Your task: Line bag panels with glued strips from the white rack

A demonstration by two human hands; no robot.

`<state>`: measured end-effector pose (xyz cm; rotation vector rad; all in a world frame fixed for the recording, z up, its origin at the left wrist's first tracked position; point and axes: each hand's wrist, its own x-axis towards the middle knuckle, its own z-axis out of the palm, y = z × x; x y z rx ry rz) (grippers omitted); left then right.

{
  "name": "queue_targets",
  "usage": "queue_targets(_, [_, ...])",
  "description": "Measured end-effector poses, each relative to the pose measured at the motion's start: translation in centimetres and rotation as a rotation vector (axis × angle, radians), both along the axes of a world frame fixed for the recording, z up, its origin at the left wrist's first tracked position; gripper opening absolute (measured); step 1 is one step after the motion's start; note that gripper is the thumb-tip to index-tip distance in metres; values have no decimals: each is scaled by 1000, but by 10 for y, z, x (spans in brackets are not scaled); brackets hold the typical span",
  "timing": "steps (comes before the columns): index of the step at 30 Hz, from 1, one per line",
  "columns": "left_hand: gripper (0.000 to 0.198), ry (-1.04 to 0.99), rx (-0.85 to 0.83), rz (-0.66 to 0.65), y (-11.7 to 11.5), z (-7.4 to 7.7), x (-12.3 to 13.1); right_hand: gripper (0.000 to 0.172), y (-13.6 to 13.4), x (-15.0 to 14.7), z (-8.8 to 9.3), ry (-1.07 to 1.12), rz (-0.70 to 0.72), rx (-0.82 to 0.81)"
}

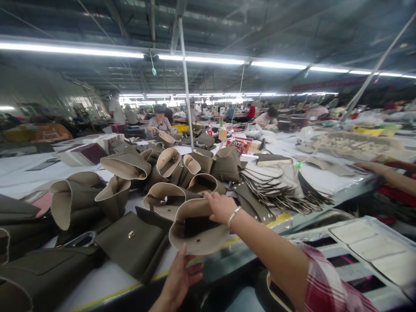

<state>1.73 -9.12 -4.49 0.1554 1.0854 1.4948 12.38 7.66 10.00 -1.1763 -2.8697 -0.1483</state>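
My right hand (pixel 222 209) grips the far rim of an open dark olive bag body (pixel 199 247), with a silver bangle (pixel 234 216) at the wrist. The bag's mouth faces me, showing its beige lining and a small dark fitting near the front edge. Just below that front rim is my left hand (pixel 182 275), its fingers apart and the thumb tip close to the rim; whether it touches I cannot tell. To the left lies a flat olive bag (pixel 130 242) with a metal clasp. Another open bag body (pixel 164 197) stands right behind the held one.
Many olive bag bodies (pixel 125 165) crowd the white table. A stack of pale-edged pieces (pixel 269 180) lies to the right, near a red basket (pixel 238 146). A metal pole (pixel 186 82) rises mid-table. Another person's arm (pixel 386 173) reaches in at right; co-workers sit further back.
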Motion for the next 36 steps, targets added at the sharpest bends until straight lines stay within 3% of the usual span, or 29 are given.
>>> queue_targets(4, [43, 90, 49, 79, 1, 3, -24, 37, 0, 22, -1, -19, -148, -17])
queue_targets(6, [48, 174, 53, 102, 4, 6, -33, 27, 3, 17, -6, 7, -139, -9])
queue_targets(13, [61, 466, 45, 219, 8, 13, -45, 30, 8, -7, -24, 107, -120, -62])
queue_targets(17, [63, 535, 43, 175, -8, 9, -45, 64, 5, 13, -18, 229, -155, -77])
queue_targets(19, [58, 655, 62, 282, -21, 4, -55, 71, 5, 24, -13, 253, -151, -80])
queue_targets(22, [43, 854, 40, 642, -48, 0, -88, 66, 2, 34, -10, 277, -115, -55])
queue_targets(24, [39, 885, -32, 852, -66, 1, -119, 59, -8, 36, -12, 330, -58, 4])
queue_targets(26, [41, 826, -101, 948, -78, 2, -149, 52, -24, 32, -13, 412, 31, 71])
queue_targets(28, [40, 739, -137, 933, -80, 3, -172, 46, -47, 25, -13, 490, 140, 114])
queue_targets(31, [29, 632, -149, 780, -73, 4, -188, 39, -86, 14, -13, 530, 303, 105])
queue_targets(36, [18, 705, -148, 565, -64, 11, -191, 33, -137, 5, -26, 455, 432, -114])
